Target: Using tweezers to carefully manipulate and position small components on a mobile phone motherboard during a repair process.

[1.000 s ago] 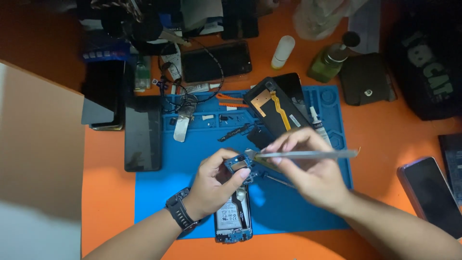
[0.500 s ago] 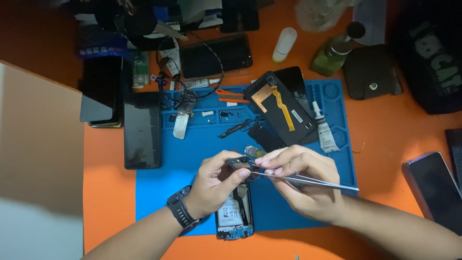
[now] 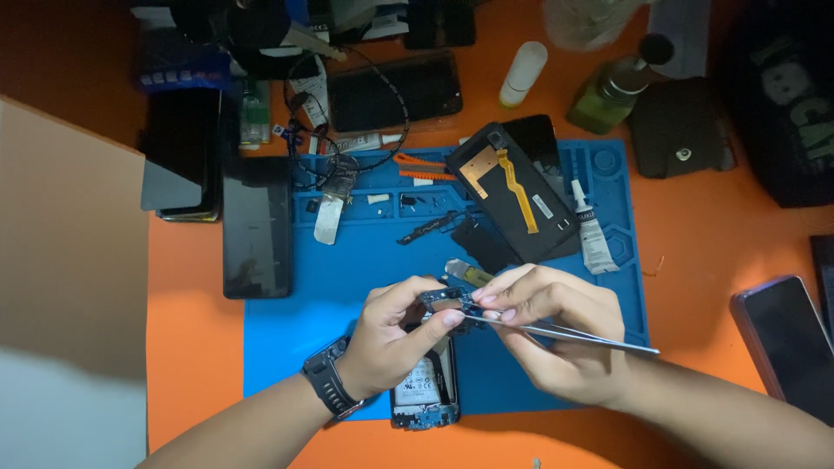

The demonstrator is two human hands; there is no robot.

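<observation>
Pinching a small board [image 3: 447, 301] in your left hand [image 3: 393, 339], you hold it above the mat [image 3: 347, 287], while your right hand [image 3: 556, 334] grips tweezers [image 3: 565, 333] with the tips at the board. The opened phone [image 3: 424, 391] lies under your hands, battery showing, and a back panel [image 3: 512, 191] rests farther up. Teardown looks well along: the board is out; reassembly, or any refitting, seems undone.

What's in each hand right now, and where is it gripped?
Left hand pinches a small circuit board by its near edge. Right hand holds tweezers near the tips, which touch the board.
</observation>
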